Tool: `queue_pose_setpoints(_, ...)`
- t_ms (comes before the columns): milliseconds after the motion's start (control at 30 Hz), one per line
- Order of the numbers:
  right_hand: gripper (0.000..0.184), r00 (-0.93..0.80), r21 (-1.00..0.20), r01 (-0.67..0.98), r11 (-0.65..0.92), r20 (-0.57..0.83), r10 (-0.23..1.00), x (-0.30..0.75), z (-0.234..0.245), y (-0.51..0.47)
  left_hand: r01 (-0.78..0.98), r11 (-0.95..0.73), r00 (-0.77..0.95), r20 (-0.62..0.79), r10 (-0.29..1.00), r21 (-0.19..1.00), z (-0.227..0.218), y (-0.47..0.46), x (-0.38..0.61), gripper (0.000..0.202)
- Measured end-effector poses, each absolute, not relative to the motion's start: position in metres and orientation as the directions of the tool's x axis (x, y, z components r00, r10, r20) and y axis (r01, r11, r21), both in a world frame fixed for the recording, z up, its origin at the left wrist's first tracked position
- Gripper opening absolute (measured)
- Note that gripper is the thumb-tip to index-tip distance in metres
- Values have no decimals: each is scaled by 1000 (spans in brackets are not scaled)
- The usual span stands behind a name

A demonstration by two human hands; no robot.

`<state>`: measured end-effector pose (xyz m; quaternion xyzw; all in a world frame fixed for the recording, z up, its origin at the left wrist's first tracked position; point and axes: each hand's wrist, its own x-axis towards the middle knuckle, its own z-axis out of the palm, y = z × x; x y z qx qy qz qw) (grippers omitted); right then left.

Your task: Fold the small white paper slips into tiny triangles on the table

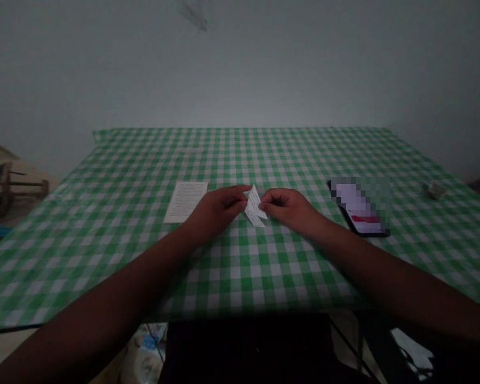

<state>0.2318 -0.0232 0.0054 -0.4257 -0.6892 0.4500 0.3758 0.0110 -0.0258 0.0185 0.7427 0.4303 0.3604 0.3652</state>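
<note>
A small folded piece of printed paper [255, 205] stands between my hands above the checked tablecloth, its peak pointing up and two flaps spreading toward me. My left hand [218, 208] pinches its left edge between thumb and fingers. On the other side, my right hand [286, 207] grips the right flap with thumb and forefinger. Lines of text run over the paper's faces. A flat printed sheet [187, 200] lies just left of my left hand, its lower right corner partly covered by that hand.
A phone [360, 208] with a lit, partly blurred screen lies to the right. Farther right sits a small crumpled thing [434, 189]. The green and white tablecloth [240, 154] reaches back to a plain wall [240, 69]. A wooden chair-like frame [8, 184] stands at the left.
</note>
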Motion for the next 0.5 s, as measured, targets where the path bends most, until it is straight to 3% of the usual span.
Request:
queue_pose_setpoints(267,11,-380,-918,301,257,132,916,232,6,-25,315,-317,390,182,903,895,8,-22,11,36)
queue_pose_setpoints(500,13,-340,-932,283,225,122,933,234,9,-23,319,-269,261,189,947,909,16,-20,9,17)
